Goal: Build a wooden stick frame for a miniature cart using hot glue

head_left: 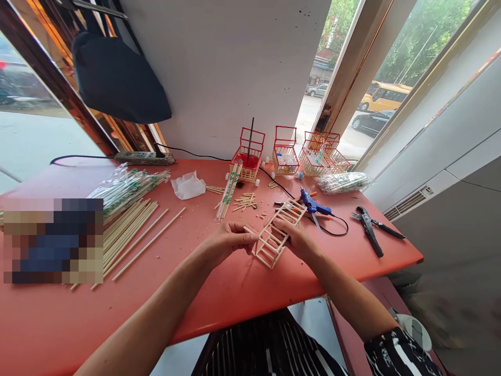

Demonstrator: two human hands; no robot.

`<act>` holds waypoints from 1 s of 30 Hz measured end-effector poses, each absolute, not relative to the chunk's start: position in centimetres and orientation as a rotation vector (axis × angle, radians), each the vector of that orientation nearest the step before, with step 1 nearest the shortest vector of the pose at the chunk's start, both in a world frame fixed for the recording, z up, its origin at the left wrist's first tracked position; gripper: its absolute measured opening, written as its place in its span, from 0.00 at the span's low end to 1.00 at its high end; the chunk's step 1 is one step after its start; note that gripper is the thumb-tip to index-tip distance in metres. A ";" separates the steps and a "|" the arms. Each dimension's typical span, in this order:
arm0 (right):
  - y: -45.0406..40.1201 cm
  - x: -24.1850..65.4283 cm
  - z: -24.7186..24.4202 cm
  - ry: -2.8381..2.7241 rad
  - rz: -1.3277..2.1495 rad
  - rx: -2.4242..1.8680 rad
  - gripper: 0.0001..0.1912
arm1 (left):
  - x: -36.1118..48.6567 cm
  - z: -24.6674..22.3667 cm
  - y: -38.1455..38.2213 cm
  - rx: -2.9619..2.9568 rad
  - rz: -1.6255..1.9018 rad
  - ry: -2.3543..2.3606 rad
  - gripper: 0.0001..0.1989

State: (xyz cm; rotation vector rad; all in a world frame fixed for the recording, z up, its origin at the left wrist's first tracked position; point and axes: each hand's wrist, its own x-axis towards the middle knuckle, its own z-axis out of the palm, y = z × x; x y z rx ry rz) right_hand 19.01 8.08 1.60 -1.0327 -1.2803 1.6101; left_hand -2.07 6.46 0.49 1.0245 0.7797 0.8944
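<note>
A small ladder-like frame of thin wooden sticks [273, 254] is tilted above the front of the red table. My right hand [297, 239] is closed around its far right side, with the thumb over the rungs. At the frame's left edge, my left hand [229, 241] pinches a short wooden stick [249, 230] between thumb and fingers. The stick's inner end comes close to the frame; whether they touch I cannot tell. Behind the right hand lies a blue glue gun [309, 201]. Short cut sticks [245, 202] are scattered beyond my left hand.
Long wooden sticks [131, 230] and plastic-wrapped bundles [133, 183] cover the red table's [180, 303] left side. Along the wall stand several red-trimmed stick carts, one nearest the middle [247, 162]. Black-handled cutters [373, 230] lie at right. The glue gun's cord [340, 232] loops beside it.
</note>
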 end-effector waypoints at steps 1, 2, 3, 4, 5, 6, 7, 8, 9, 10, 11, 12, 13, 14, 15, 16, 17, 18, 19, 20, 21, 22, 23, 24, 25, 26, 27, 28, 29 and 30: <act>8.1 19.0 1.7 -1.285 1.616 -1.026 0.16 | -2.1 0.5 6.5 1.025 0.894 0.780 0.16; 8.1 19.0 1.8 -1.286 1.624 -1.020 0.16 | -2.1 0.5 6.4 1.025 0.895 0.780 0.16; 8.0 18.9 1.8 -1.290 1.630 -1.017 0.16 | -2.1 0.5 6.4 1.026 0.894 0.780 0.16; 8.0 18.9 1.9 -1.299 1.631 -1.015 0.16 | -2.1 0.5 6.4 1.027 0.894 0.780 0.16; 8.0 18.9 2.0 -1.310 1.630 -1.013 0.16 | -2.0 0.5 6.4 1.028 0.894 0.781 0.16; 7.9 18.8 2.1 -1.318 1.628 -1.007 0.16 | -2.0 0.6 6.4 1.029 0.894 0.781 0.16; 7.9 18.8 2.2 -1.326 1.627 -0.997 0.17 | -2.0 0.6 6.4 1.030 0.894 0.782 0.16; 7.9 18.8 2.3 -1.335 1.630 -0.985 0.19 | -2.0 0.6 6.4 1.030 0.894 0.782 0.16; 7.8 18.7 2.3 -1.345 1.637 -0.972 0.20 | -2.0 0.6 6.4 1.031 0.893 0.781 0.16; 7.8 18.7 2.4 -1.355 1.644 -0.962 0.22 | -2.0 0.7 6.4 1.031 0.892 0.781 0.16; 7.7 18.7 2.4 -1.362 1.649 -0.956 0.23 | -2.0 0.7 6.4 1.032 0.892 0.781 0.16; 7.7 18.7 2.5 -1.365 1.652 -0.954 0.24 | -2.1 0.7 6.4 1.033 0.892 0.781 0.16; 7.7 18.7 2.5 -1.365 1.651 -0.954 0.24 | -2.1 0.7 6.4 1.034 0.892 0.781 0.16; 7.7 18.7 2.5 -1.363 1.651 -0.955 0.24 | -2.1 0.7 6.4 1.034 0.893 0.781 0.16; 7.7 18.7 2.5 -1.360 1.654 -0.954 0.24 | -2.1 0.7 6.4 1.034 0.892 0.780 0.16; 7.7 18.7 2.6 -1.356 1.659 -0.952 0.24 | -2.1 0.7 6.4 1.034 0.893 0.779 0.16; 7.7 18.6 2.6 -1.349 1.668 -0.951 0.24 | -2.1 0.7 6.4 1.035 0.892 0.778 0.16; 7.7 18.6 2.6 -1.341 1.677 -0.950 0.23 | -2.1 0.7 6.4 1.036 0.892 0.777 0.16; 7.6 18.6 2.7 -1.329 1.684 -0.950 0.22 | -2.1 0.7 6.4 1.037 0.892 0.776 0.16; 7.6 18.6 2.7 -1.317 1.688 -0.952 0.22 | -2.1 0.7 6.4 1.039 0.891 0.776 0.16; 7.6 18.6 2.7 -1.310 1.693 -0.954 0.22 | -2.1 0.7 6.4 1.042 0.890 0.775 0.15; 7.6 18.6 2.7 -1.309 1.695 -0.957 0.23 | -2.1 0.8 6.4 1.044 0.889 0.775 0.15; 7.6 18.6 2.8 -1.312 1.697 -0.958 0.23 | -2.1 0.8 6.4 1.045 0.888 0.775 0.15; 7.6 18.6 2.8 -1.317 1.697 -0.959 0.24 | -2.1 0.9 6.3 1.046 0.887 0.776 0.15; 7.6 18.6 2.8 -1.323 1.697 -0.960 0.24 | -2.1 0.9 6.3 1.047 0.885 0.776 0.15; 7.6 18.6 2.8 -1.327 1.698 -0.960 0.24 | -2.1 1.0 6.3 1.047 0.884 0.777 0.15; 7.6 18.6 2.8 -1.328 1.697 -0.960 0.24 | -2.1 1.0 6.3 1.047 0.882 0.777 0.15; 7.6 18.6 2.8 -1.327 1.696 -0.959 0.24 | -2.1 1.1 6.2 1.048 0.881 0.778 0.15; 7.6 18.6 2.8 -1.327 1.695 -0.958 0.24 | -2.1 1.1 6.2 1.048 0.881 0.779 0.15; 7.5 18.6 2.9 -1.329 1.694 -0.957 0.24 | -2.1 1.1 6.2 1.049 0.881 0.779 0.15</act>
